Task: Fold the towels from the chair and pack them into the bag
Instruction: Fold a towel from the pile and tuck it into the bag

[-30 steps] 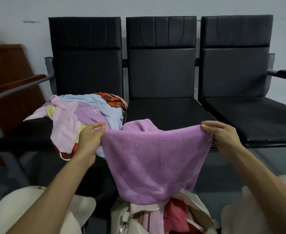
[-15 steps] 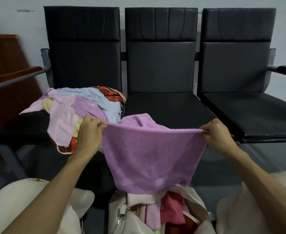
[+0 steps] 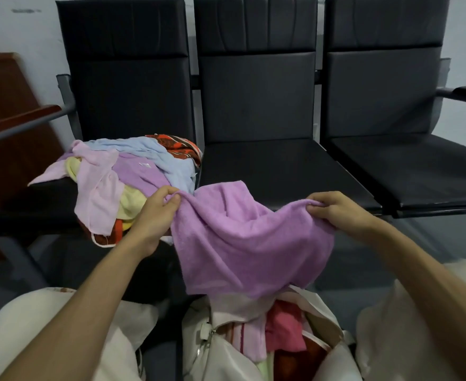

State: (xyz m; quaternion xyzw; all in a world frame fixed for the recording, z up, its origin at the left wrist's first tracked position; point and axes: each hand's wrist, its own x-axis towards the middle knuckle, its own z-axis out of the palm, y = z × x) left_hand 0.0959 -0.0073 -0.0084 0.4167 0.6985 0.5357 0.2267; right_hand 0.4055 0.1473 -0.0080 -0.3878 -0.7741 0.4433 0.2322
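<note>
Towel: the purple one. You've got it stretched between both hands in front of you, with the top edge sagging in the middle and a fold poking up behind it, in front of the middle seat. The bottom edge hangs down to the bag's mouth, can't tell if it actually touches.
Left hand: pinching the towel's top left corner, thumb and fingers curled round the cloth, right beside the pile.
Right hand: gripping the top right corner the same way, fingers curled over the edge.
Bag: whitish and open, sitting low between your knees, straight under the hanging towel. Pink, red and striped cloth is already inside.
Pile: the other towels are heaped unfolded on the left seat. There's light blue, pale pink, yellow, another purple and an orange patterned one at the back. A few drape over the front edge.
Chairs: three black padded ones joined in a row against the wall. Left chair carries the pile, then the middle chair and the right chair.
Trousers: light coloured, at both bottom corners.
Wood panel: reddish-brown, far left, beside the left chair.
</note>
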